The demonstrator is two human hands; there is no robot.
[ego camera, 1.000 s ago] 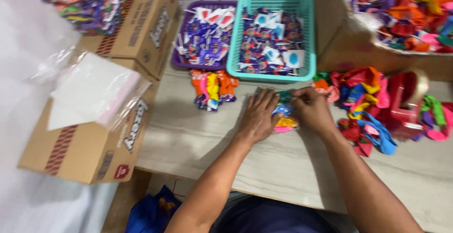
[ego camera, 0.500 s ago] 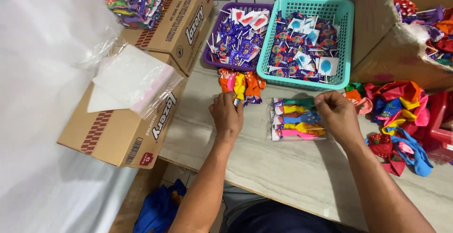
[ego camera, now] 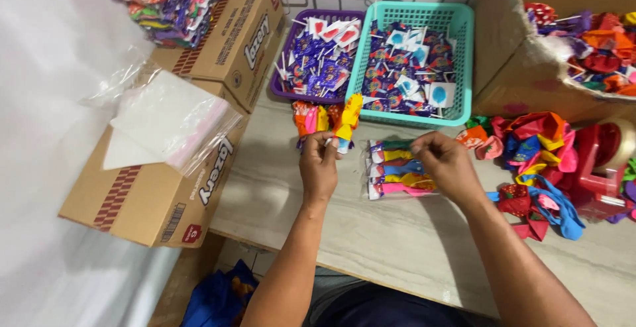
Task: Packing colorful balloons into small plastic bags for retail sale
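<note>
Two hands are busy mid-frame: left hand (ego camera: 320, 168) pinches, seemingly, a small packet (ego camera: 329, 143); right hand (ego camera: 445, 163), fingers curled, touches the balloon pack (ego camera: 397, 169).

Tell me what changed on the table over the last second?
The left hand let go of the flat packet of balloons and moved left to the small orange and yellow balloon pile, pinching something there. The right hand stayed on the packet, which now lies spread out on the table. The teal basket, purple tray and cardboard boxes did not move.
</note>
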